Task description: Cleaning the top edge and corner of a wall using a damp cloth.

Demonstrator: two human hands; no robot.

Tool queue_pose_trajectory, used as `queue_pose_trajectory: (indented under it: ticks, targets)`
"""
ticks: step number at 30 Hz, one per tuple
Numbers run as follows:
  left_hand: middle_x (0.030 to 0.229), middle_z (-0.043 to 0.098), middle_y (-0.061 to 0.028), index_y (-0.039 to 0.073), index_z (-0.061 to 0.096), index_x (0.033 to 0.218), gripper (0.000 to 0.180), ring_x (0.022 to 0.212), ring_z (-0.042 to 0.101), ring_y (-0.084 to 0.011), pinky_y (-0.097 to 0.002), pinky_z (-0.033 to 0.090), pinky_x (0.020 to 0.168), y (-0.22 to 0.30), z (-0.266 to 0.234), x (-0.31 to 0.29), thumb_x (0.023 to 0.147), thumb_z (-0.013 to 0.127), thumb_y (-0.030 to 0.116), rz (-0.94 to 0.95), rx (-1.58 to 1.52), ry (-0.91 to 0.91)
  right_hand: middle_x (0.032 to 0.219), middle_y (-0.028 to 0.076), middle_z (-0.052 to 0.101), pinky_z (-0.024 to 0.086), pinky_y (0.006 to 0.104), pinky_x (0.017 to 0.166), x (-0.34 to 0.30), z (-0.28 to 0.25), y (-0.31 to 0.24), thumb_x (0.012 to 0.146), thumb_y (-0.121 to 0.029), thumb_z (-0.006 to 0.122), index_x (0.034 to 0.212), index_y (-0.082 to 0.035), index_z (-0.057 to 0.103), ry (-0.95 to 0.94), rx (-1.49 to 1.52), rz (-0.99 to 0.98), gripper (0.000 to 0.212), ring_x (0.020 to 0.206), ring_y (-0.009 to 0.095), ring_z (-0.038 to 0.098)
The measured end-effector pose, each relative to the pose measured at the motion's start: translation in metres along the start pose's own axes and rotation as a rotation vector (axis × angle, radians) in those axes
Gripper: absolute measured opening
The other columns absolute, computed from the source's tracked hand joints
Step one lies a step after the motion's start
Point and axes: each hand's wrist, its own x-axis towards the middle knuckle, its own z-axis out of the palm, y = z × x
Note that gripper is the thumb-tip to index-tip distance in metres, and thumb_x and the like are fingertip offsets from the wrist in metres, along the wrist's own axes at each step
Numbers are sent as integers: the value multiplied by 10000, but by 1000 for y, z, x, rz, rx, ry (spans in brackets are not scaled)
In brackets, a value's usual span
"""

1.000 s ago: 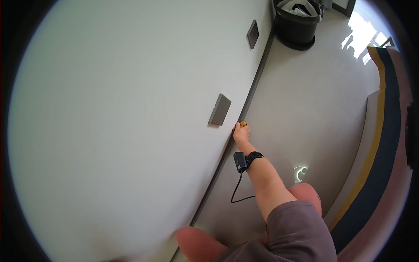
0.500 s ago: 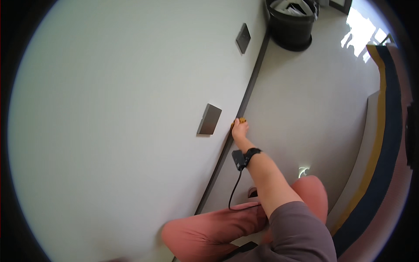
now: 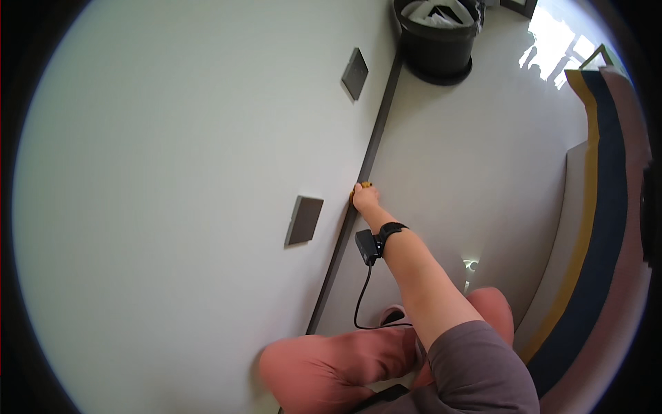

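Observation:
My right hand (image 3: pixel 365 198) reaches down to the dark baseboard (image 3: pixel 329 286) where the wall meets the floor. Its fingers are closed around a small yellow cloth-like piece (image 3: pixel 367 184), pressed against the baseboard; most of it is hidden by the hand. A black strap with a small black box (image 3: pixel 367 247) sits on my right wrist, and a cable runs from it toward my legs. My left hand is out of view.
Two dark square plates, a nearer one (image 3: pixel 304 221) and a farther one (image 3: pixel 355 74), are set in the pale wall (image 3: pixel 172 207). A black lined bin (image 3: pixel 438 55) stands ahead by the baseboard. Along the right runs striped fabric (image 3: pixel 607 207). My bent knees (image 3: pixel 303 369) are close to the wall.
My right hand has slid forward along the baseboard toward the bin, still gripping the yellow cloth. The view has shifted, so the wall plates appear lower and farther left.

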Motion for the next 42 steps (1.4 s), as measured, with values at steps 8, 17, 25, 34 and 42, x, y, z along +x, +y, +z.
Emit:
queue_pose_trajectory:
  ticks: [8,17,25,34,42]
  targets:
    - [1126,403,-311,-146,415,1061,333,1096,403,-393,-476,354,936,75,-42,173,900,426,146,418,996,-283,1145,267,494,393,403,920,25,-57,5,869,-448,420,1169,87,426,-160,-166,131,613,1087,345,487]
    - [1196,269,-305,-135,291,1132,401,1166,263,-385,-505,247,984,120,15,214,913,399,184,-91,-20,-91,888,150,624,500,366,681,-15,-72,-11,852,-399,525,1002,33,569,-385,-90,161,459,796,282,607]
    - [1239,208,-302,-138,228,1182,443,1191,207,-391,-515,203,1000,70,1,67,921,372,190,-32,10,-276,978,233,558,437,400,806,-27,-14,55,806,-320,605,1020,80,477,-108,178,-258,471,935,359,545]
    - [1104,440,-257,-163,400,1084,312,1063,428,-363,-404,315,997,41,-70,108,908,341,87,229,502,-647,1072,294,409,357,436,865,-48,6,85,832,-333,566,1066,102,362,-109,215,-258,534,995,408,431]
    - [1258,293,-379,-182,221,1249,399,1125,355,-534,-564,287,997,68,-67,215,907,275,15,-88,15,-142,1074,289,425,355,439,857,-16,-4,62,868,-310,514,1086,83,369,87,335,-411,472,968,407,442]
